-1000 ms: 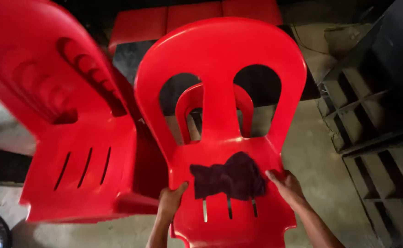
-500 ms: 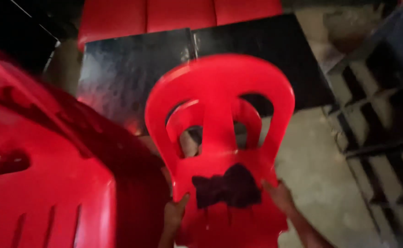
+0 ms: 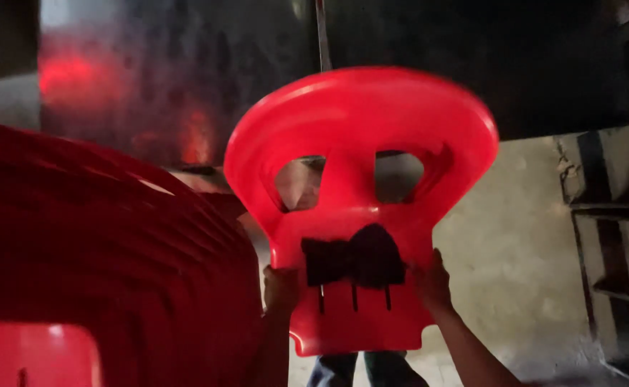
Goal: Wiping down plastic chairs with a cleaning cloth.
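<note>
Chair (image 3: 361, 136), red plastic, is up in front of you, its rounded backrest uppermost and its seat facing you, with a dark cloth (image 3: 355, 259) lying across the seat just above three short slots. Your left hand (image 3: 281, 287) clamps the seat's left edge, fingers wrapped round the rim, forearm rising from below. Your right hand (image 3: 431, 282) grips the right edge at much the same height, thumb on the seat face, arm angled up from the lower right. Both hands are closed on the chair, one on each side of the cloth.

On your left, a second red chair (image 3: 106, 258) bulks very close, its curved back just beside your left forearm, so room there is tight. Behind the raised backrest stands a dark glossy panel (image 3: 185, 79). To the right, bare concrete floor (image 3: 515, 244) lies open as far as a dark shelving frame (image 3: 616, 236) at the edge.
</note>
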